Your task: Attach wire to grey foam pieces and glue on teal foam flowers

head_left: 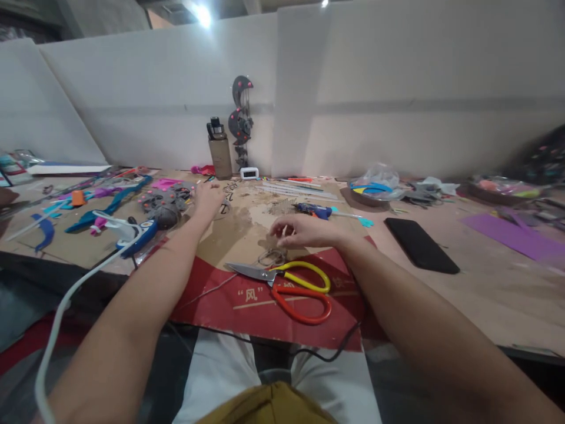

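- Scissors [286, 282]: bare metal blades with a dull shine; glossy plastic handles, one yellow, one red.
- Cardboard sheet [238, 227]: brown, matt, rough, stained.
- Red sheet [212, 297] at the near edge of the surface: smooth printed card with a slight sheen.
- Phone [421, 244]: black, smooth, faintly glossy.
- Bottle [219, 154]: cloudy brown plastic.
- Glue gun [314, 210]: smooth blue plastic.
- Purple sheet [512, 232]: matt, foam-like.
- Bag [379, 175]: clear crinkled plastic film.

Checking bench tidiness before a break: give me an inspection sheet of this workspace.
Surface: cardboard sheet over the table, stained in the middle.
Job's things: scissors lying before the right hand; grey craft pieces beside the left hand.
Clutter: glue gun, phone, bottle, purple sheet.
Grippers: both hands low over the cardboard, grip unclear.
Cables: white cable over the front edge; black cable below.
Surroundings: white boards behind.
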`<state>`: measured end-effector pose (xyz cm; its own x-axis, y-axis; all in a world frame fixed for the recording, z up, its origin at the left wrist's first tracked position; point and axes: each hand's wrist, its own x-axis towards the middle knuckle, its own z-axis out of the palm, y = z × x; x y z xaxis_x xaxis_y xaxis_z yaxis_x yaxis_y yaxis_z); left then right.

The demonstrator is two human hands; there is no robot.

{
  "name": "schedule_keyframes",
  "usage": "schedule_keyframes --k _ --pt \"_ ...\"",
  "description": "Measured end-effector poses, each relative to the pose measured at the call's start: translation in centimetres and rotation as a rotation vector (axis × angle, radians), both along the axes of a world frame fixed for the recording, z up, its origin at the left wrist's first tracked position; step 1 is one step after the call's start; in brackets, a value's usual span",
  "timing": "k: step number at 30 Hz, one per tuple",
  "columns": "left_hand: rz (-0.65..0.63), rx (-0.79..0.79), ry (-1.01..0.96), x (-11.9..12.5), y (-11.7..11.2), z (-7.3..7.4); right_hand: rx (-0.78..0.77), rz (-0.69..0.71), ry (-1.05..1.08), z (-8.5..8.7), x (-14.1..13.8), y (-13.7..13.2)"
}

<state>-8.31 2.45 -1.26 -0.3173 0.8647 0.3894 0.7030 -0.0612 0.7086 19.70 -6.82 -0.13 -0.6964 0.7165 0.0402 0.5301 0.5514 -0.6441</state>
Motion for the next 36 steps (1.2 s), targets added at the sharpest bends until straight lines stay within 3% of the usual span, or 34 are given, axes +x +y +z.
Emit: schedule_keyframes --k 3,5,8,11,13,17,20,24,29,32,36 --pt "-0.124 0.075 0.073 0.5 -0.5 0.0 -0.013 0.106 -0.113 -0.8 -0.8 -0.7" --pt "-0.237 0.085 0.016 1.3 -1.1 0.0 0.110 0.064 -0.130 -1.8 -1.7 -0.8" --pt "-0.402 -0.017 -0.134 3.2 -2.5 0.2 0.296 -0.187 -0.052 -2.6 -2.8 -0.6" --pt "-0.652 -0.231 -0.363 5.3 -4.1 0.4 0.342 -0.397 0.097 -2.5 -2.8 -0.3" --pt "-0.794 -0.437 -0.485 6.4 -5.2 0.6 0.340 -0.437 0.199 -2.5 -2.6 0.0" --pt "-0.927 -0.806 -0.612 6.7 -6.4 1.1 0.230 -0.473 0.415 -3.2 -2.1 1.1" --pt "-0.999 -0.837 -0.608 5.9 -6.1 1.3 0.030 -0.494 0.625 -3.8 -2.1 1.9" --pt "-0.847 -0.644 -0.657 4.7 -4.8 1.4 -0.159 -0.560 0.826 -3.6 -1.8 2.4" --pt "-0.636 -0.371 -0.641 3.5 -3.1 0.8 -0.313 -0.458 0.969 -2.8 -1.4 2.0" --pt "-0.386 -0.176 -0.431 2.5 -1.8 0.0 -0.374 -0.402 1.005 -2.2 -1.5 1.6" --pt "-0.108 -0.003 0.060 0.7 -0.2 -0.5 -0.462 -0.331 1.055 -1.5 -1.6 1.2"
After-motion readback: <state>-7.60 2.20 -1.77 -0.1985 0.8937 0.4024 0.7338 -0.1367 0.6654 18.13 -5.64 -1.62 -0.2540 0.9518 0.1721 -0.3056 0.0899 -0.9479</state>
